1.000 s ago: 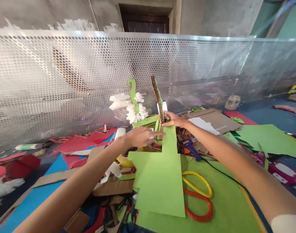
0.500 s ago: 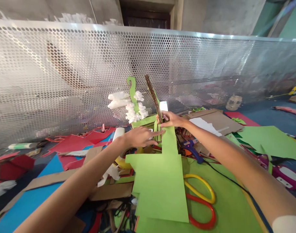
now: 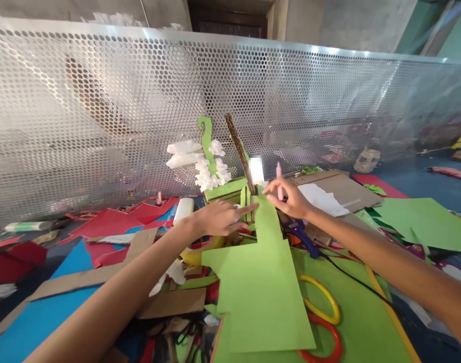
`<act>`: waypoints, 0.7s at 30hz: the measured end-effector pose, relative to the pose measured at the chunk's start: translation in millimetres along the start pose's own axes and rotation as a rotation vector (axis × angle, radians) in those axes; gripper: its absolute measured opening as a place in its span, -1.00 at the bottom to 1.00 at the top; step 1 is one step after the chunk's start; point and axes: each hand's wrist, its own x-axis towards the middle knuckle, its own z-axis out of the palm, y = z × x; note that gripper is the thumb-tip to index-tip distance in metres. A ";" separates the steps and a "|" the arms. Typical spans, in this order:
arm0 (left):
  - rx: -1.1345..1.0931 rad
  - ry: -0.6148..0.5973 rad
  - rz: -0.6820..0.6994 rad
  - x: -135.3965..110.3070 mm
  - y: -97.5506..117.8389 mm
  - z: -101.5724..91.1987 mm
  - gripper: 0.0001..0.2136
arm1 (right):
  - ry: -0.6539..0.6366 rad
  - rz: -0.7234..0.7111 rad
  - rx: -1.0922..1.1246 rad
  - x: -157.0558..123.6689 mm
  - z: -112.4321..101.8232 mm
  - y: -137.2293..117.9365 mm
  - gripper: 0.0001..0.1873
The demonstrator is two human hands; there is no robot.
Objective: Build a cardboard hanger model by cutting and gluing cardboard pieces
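Scissors (image 3: 323, 302): blades under green paper (image 3: 264, 297), red handle clipped by bottom of view.
Green board (image 3: 362, 307): near edge out of frame.
Glue gun (image 3: 305, 239): at board's far edge, nozzle hidden; cable fades out toward right edge.
Left hand (image 3: 220, 218): some fingers hidden, grip unclear.
Pink pen (image 3: 279, 171): lower end lost among right hand (image 3: 292, 200) fingers.
White card (image 3: 257, 171): washed out, unreadable.
Dark clutter (image 3: 185, 333), left of board: can't identify.

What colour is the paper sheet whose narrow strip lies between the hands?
The paper sheet is plain light green; the head view shows it best.
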 end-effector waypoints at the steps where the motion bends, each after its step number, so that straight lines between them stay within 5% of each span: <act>1: -0.009 0.001 0.002 0.2 -0.2 -0.2 -0.37 | -0.090 -0.012 -0.028 -5.4 -0.3 -4.7 -0.87; 4: -0.017 0.006 0.006 0.6 -1.4 -0.4 -0.36 | -0.235 0.002 -0.105 -16.4 -0.7 -14.5 -0.81; 7: -0.005 0.005 0.001 0.3 -2.6 -0.2 -0.36 | -0.195 0.024 -0.085 -19.8 -2.9 -18.7 -0.82; 13: -0.015 0.011 -0.010 -1.8 -6.1 2.8 -0.37 | -0.247 0.138 0.372 -10.2 -9.8 -31.6 -0.54; 21: -0.029 0.031 -0.015 -1.4 -4.2 3.3 -0.39 | -0.290 0.285 0.331 -5.2 1.5 -44.6 -0.78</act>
